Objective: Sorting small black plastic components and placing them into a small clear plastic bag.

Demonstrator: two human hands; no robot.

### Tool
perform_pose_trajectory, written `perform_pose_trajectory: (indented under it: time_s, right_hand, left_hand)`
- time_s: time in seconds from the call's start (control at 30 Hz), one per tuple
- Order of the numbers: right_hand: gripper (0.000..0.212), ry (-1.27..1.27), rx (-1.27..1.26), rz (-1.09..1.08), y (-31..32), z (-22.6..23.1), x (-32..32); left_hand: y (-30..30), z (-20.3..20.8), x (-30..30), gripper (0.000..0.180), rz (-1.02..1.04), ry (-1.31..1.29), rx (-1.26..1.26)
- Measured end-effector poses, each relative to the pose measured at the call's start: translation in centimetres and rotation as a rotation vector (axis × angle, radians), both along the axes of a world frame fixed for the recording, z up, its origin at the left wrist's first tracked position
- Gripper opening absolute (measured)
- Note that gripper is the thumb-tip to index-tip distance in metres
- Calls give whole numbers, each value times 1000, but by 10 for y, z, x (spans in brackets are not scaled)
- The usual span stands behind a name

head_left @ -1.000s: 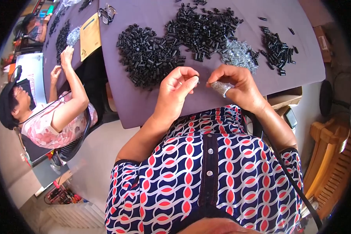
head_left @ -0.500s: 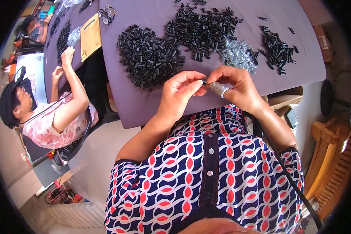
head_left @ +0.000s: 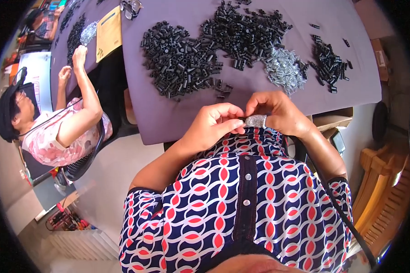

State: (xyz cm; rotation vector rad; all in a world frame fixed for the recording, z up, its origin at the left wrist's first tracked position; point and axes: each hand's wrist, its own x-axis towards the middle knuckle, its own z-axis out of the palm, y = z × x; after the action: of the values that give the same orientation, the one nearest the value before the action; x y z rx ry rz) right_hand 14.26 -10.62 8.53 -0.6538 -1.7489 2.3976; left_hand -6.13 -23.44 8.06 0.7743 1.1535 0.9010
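Note:
Just past the table's near edge, in front of my body, my left hand (head_left: 214, 125) and my right hand (head_left: 282, 114) meet with fingertips pinched together. Between them is a small black cylindrical piece (head_left: 243, 120), mostly hidden by the fingers. A silvery-grey finger cover (head_left: 256, 121) wraps one digit of my right hand. Beyond my hands lie a left heap of black cylindrical pieces (head_left: 171, 63) and a middle heap of similar black pieces (head_left: 241, 36). A pile of small clear, shiny pieces (head_left: 284, 70) touches the middle heap. Farther right is a smaller group of longer black pieces (head_left: 330, 66).
The purple-grey tabletop (head_left: 255, 88) ends close to my waist. At left another person (head_left: 73, 123) sits with both hands raised by a second table. A brown envelope (head_left: 109, 34) and glasses (head_left: 131, 8) lie there. A wooden chair (head_left: 382, 186) stands right; a cardboard box (head_left: 335, 119) is below the table.
Both hands have come down and closer to my body, still pinching together. Loose black pieces beside the left heap now show. The whole view has shifted slightly.

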Motion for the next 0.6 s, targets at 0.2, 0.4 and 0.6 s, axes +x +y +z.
perform_pose_trajectory:
  time_s: [0.2,0.4,0.6]
  right_hand:
    - [16,-145,550,-97,6,12,-31]
    - [28,-14,1238,-72,12,-11,-82]
    - [33,-102,1285,-21,9,-10,-92]
  left_hand:
    - [-9,-12,-27,20,199,-47,38]
    - [-12,-12,-43,27,379,-135,87]
    - [-12,-15,-47,33,438,-90,96]
